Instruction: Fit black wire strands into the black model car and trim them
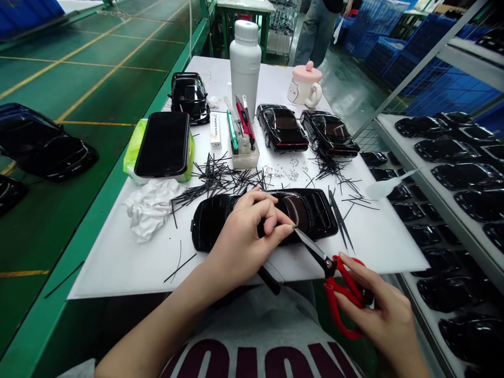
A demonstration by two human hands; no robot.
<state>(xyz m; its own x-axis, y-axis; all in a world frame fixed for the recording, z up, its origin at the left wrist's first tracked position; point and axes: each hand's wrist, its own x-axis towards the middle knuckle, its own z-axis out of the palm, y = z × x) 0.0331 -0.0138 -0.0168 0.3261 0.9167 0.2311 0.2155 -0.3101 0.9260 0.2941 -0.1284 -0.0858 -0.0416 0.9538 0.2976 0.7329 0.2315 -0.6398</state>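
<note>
A glossy black model car (318, 210) lies lengthwise across the white work surface, with a part like an opened door (271, 279) sticking out toward me. My left hand (248, 226) rests over the car's middle. Its thumb and forefinger are pinched together at the side window; whatever lies between them is too small to make out. In my right hand (378, 310) are red-handled scissors (328, 265), their blades partly apart and their tips right at the left fingertips. Black tweezers (340, 220) lie just beyond the car's right end.
Thin black strips (220, 176) litter the surface behind the car. Further back stand a tool holder (244, 157), a white bottle (245, 68), a lidded mug (305, 86) and more model cars (281, 126). Crumpled tissue (153, 207) and a phone (163, 143) lie left; a car-filled rack (441, 178) stands right.
</note>
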